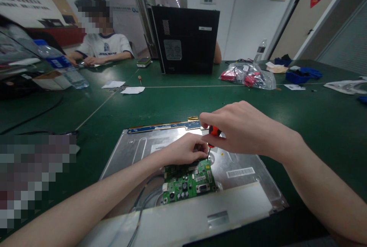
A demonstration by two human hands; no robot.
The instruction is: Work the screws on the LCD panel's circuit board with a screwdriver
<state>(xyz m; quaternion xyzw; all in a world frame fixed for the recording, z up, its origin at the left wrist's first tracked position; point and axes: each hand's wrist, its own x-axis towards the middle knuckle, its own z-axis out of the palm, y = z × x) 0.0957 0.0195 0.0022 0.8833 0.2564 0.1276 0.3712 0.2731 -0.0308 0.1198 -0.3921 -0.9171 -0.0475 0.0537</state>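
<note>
My right hand [243, 128] is closed around the red-and-black handle of a screwdriver [214, 131]. The screwdriver stands nearly upright, its tip at the upper right corner of a green circuit board [186, 184]. My left hand [187, 149] rests over the board's upper edge, fingers curled and pinched beside the screwdriver's tip; whatever they may hold is hidden. The board lies on the metal back of a flat display panel [243, 163]. A blue circuit strip [163, 127] runs along the panel's far edge. Dark cables [141, 210] run from the board's left side towards me.
A pale metal strip [177, 224] lies across the panel's near side. Beyond are a black computer case [189, 40], a plastic bag with red items [248, 75], paper scraps [132, 90] and a tilted water bottle [61, 63]. A person [104, 46] sits across the green table [166, 103].
</note>
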